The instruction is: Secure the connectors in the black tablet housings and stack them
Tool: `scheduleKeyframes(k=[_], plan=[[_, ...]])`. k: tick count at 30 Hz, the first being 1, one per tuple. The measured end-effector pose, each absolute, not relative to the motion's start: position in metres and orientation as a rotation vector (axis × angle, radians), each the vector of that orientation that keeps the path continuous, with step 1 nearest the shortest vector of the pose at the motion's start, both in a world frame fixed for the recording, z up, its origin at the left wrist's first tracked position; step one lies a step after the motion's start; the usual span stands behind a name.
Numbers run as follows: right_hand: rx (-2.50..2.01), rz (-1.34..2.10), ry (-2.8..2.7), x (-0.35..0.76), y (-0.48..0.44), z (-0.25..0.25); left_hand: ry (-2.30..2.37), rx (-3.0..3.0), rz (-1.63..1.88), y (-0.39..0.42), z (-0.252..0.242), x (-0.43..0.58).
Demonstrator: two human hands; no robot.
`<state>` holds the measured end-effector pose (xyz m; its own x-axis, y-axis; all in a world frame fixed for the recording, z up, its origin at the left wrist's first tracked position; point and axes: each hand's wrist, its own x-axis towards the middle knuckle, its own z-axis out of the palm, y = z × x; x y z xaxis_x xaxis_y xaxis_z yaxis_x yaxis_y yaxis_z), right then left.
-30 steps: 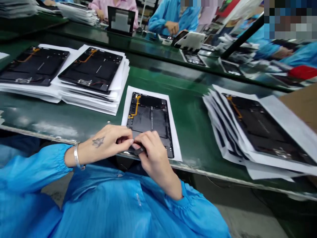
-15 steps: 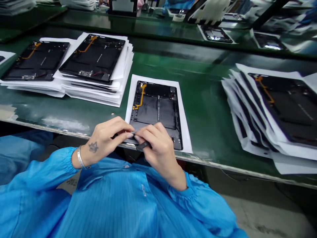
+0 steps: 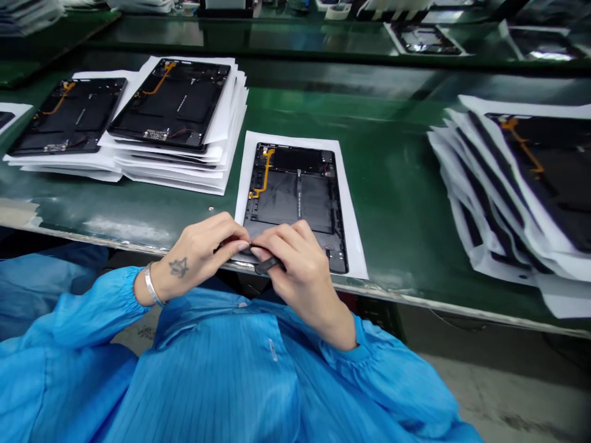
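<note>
A black tablet housing (image 3: 295,203) with an orange flex cable (image 3: 265,175) lies on a white sheet (image 3: 353,240) at the table's front edge. Over its near left corner, my left hand (image 3: 203,249) pinches with thumb and forefinger; whatever is between the tips is too small to make out. Close beside it, almost fingertip to fingertip, my right hand (image 3: 298,264) is closed on a dark tool (image 3: 268,266), whose rounded end sticks out below the fingers. Both hands hide the housing's near left part.
Stacked housings with white sheets stand at the left (image 3: 173,101) and right (image 3: 549,160). Another housing (image 3: 69,114) lies at the far left. Beyond the green table (image 3: 392,184), more housings (image 3: 425,40) lie at the back. Blue cloth (image 3: 46,283) shows at lower left.
The view has shifted slightly, so the right stack appears farther right. Both hands keep nearly the same pose at the housing's near left corner.
</note>
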<state>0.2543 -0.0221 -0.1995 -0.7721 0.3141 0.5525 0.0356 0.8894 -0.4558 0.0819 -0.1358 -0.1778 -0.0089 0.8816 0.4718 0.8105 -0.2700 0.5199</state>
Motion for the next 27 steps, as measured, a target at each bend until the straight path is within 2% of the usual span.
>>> scheduleKeyframes(k=[4,10,15,27], plan=[[-0.238,0.595,-2.389,0.255,-0.021,-0.201,1.85,2.139,1.053,-0.136,-0.178,0.078],[-0.201,0.594,-2.39,0.249,-0.023,-0.203,1.846,2.205,1.145,-0.137,-0.181,0.082],[-0.209,0.56,-2.334,0.249,-0.024,-0.202,1.876,2.025,1.263,-0.138,-0.179,0.083],[-0.24,0.433,-2.27,0.249,-0.028,-0.203,1.897,1.761,1.27,-0.137,-0.181,0.091]])
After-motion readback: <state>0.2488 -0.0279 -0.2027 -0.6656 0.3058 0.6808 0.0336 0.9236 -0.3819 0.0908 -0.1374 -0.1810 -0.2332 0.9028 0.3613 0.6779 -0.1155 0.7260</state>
